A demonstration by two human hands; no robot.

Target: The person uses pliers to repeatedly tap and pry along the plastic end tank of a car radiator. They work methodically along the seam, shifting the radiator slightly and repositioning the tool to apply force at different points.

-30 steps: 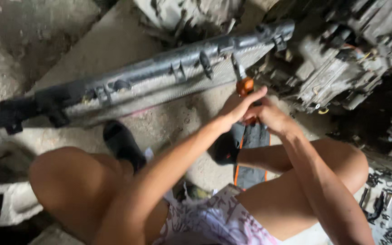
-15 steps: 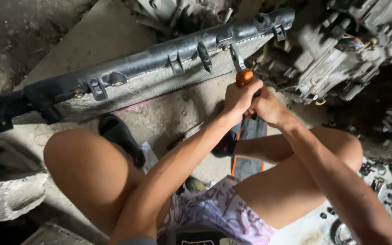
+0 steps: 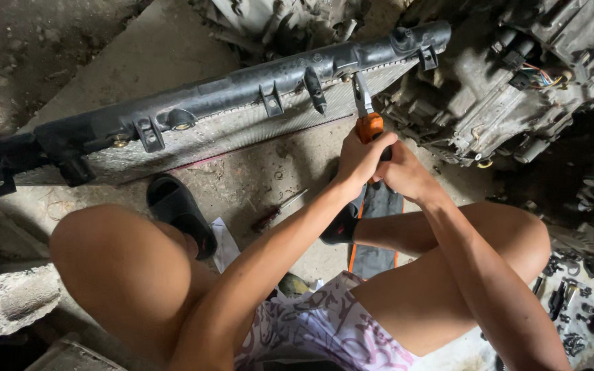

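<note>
Rough concrete floor point(image 3: 139, 62) lay under everything, dusty and cracked, with a long car radiator point(image 3: 228, 117) lying slantwise across it and a grimy engine block point(image 3: 517, 75) crowding its far right end. I watched both hands meet on one tool: the left hand point(image 3: 359, 161) and the right hand point(image 3: 407, 175) were wrapped tight together around the orange handle of a pair of pliers point(image 3: 368, 117), fingers fully closed on it, no slack that I could see. The metal nose of the pliers pointed up and away from the knuckles and bit at the lower edge of the radiator's black plastic top tank point(image 3: 290, 69), just beside a moulded bracket. So the radiator sat right above the grip, touching the tool's tip, while the hands themselves stayed clear of it.

My worry was a slip. With both hands bearing on a short handle, the nose could jump off the crimped edge and send the knuckles into the thin metal fins. The radiator also looked unbraced, so it might skid on the dust. A small screwdriver point(image 3: 280, 209) and a black sandal point(image 3: 180, 213) lay near the bare knees.
</note>
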